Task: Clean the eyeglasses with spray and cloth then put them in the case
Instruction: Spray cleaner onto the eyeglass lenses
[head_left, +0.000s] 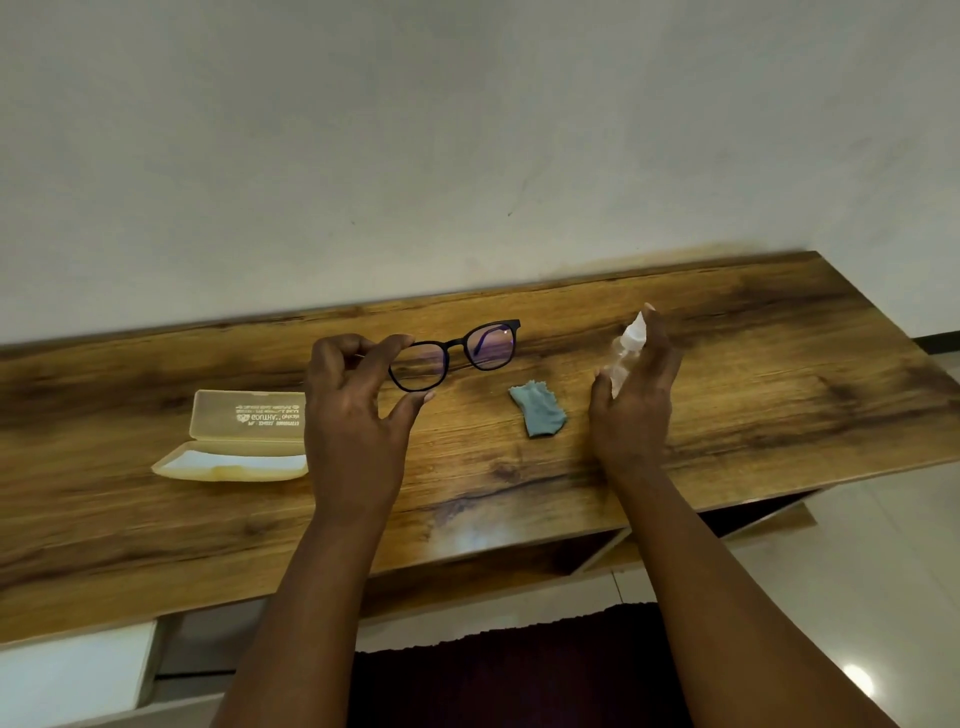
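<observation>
Wide wooden tabletop (727, 374) fills the view, dark grain running along it, a pale wall (467, 130) behind. Both bare forearms reach in over the near edge.

Left hand (353, 415) is up above the wood, thumb and fingers curled and pinching the black-framed eyeglasses (454, 353) at the left lens rim: fingertips on the top edge, thumb under the bottom edge. The frame stretches away to the right of those fingers, tilted, right lens higher and farther off, lenses facing the camera with a faint purple glint.

Right hand (634, 395) is wrapped round a small clear spray bottle (627, 353), fingers closed on its body, index finger lying along the top by the nozzle. The bottle stands nearly upright, its tip leaning a touch left, toward the glasses. There is a clear gap between the nozzle and the right lens.

Left of the left hand's knuckles lies the translucent cream eyeglass case (239, 441), flat on the table and open, lid tipped back with mirrored print on it, its right end hidden behind the hand.

Down between the two hands, just left of the right thumb, sits the small blue-grey cleaning cloth (537, 415), crumpled on the wood, touched by neither hand.
</observation>
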